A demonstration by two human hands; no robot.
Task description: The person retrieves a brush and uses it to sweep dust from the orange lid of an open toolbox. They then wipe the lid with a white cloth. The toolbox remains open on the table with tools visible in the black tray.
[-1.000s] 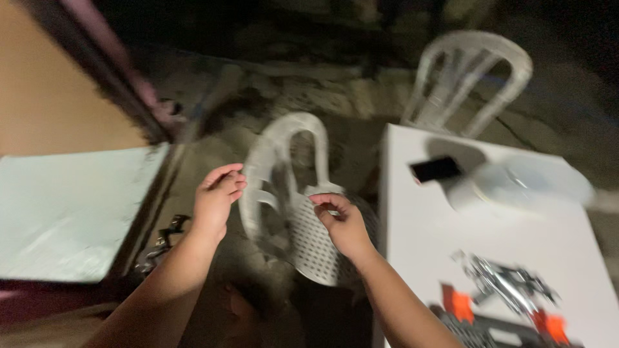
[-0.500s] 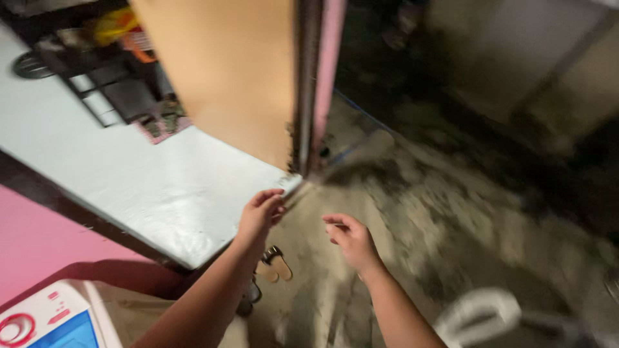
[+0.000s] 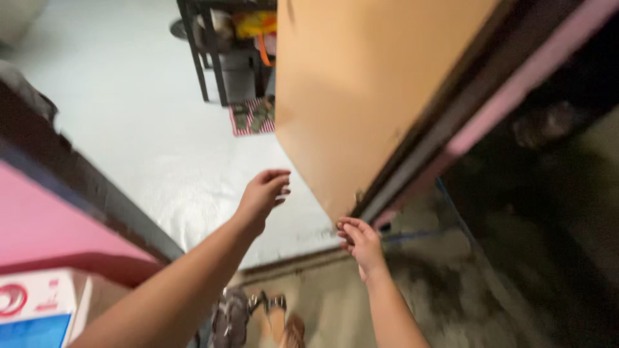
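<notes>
1. Overhead, a pale floor [image 3: 129, 129] fills the upper left of the view, ending at a dark threshold edge that runs toward the lower middle.
2. A tan door panel [image 3: 361, 96] stands open across the upper middle, its bottom corner reaching down over the floor's near edge; a dark and pink door frame [image 3: 464, 122] runs along its right side.
3. A rough, dim ground [image 3: 451, 290] lies on the lower right, blurred.
4. A dark rack [image 3: 225, 58] stands at the floor's far edge, with a small striped mat [image 3: 248, 117] just in front of it.
5. A white appliance [image 3: 32, 309] with red and blue markings sits in the lower left corner.
6. The left hand [image 3: 263, 192] hovers over the floor beside the door's lower edge, fingers loosely spread, its grip holding nothing.
7. The right hand [image 3: 360, 240] sits just below the door's bottom corner, fingers curled; whether its grip touches the door or pinches anything cannot be told.
8. Sandals [image 3: 280, 319] lie at the bottom edge, blurred.
</notes>
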